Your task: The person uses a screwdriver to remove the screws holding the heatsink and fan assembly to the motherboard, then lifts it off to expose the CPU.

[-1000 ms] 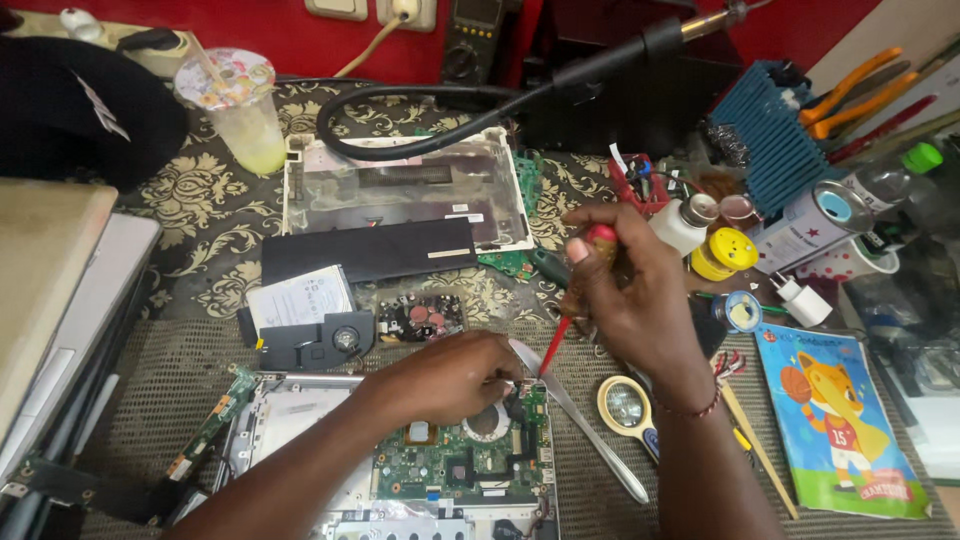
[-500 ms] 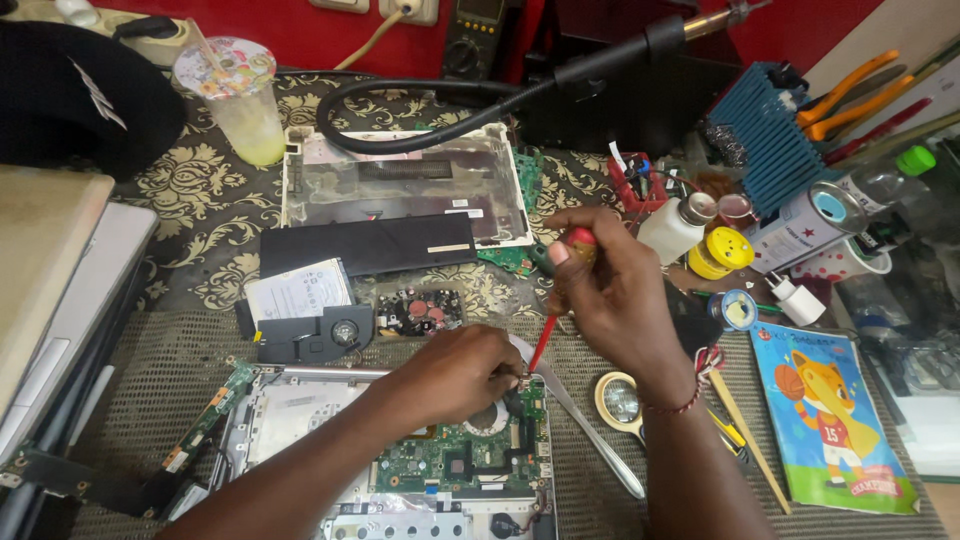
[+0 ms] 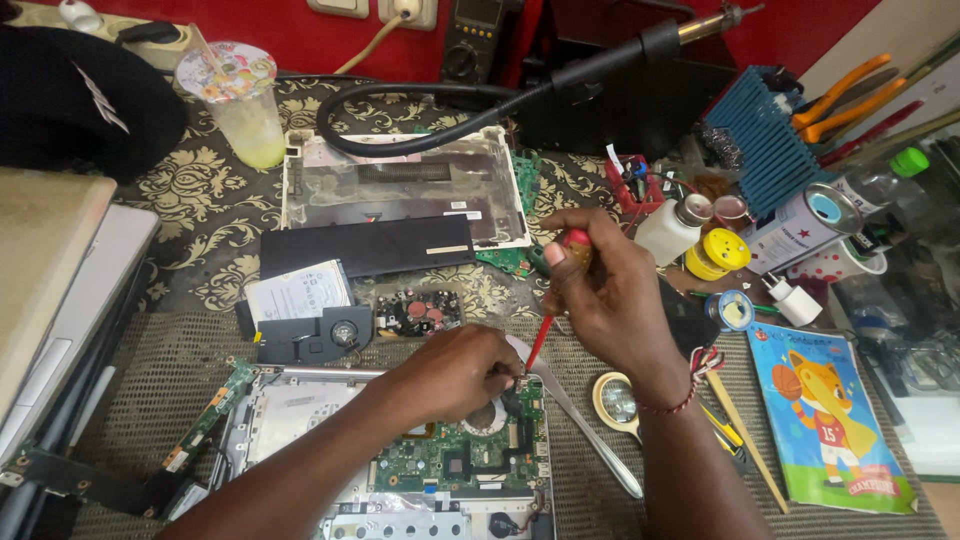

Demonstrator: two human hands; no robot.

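Note:
An opened laptop base with a green motherboard lies at the near edge of the table. My left hand rests on the board's upper part, fingers curled by the round fan opening. My right hand grips a red-handled screwdriver held nearly upright, its tip down at the board's top right corner beside my left fingers. A metal tweezers-like tool lies just right of the laptop.
A detached laptop cover and black strip lie beyond. Around them are a hard drive, small circuit board, plastic cup, magnifier, bottles, cans, pliers, a cartoon booklet, and stacked laptops at left.
My right hand and the screwdriver have shifted slightly left and down toward the board's corner. My left hand stays on the motherboard.

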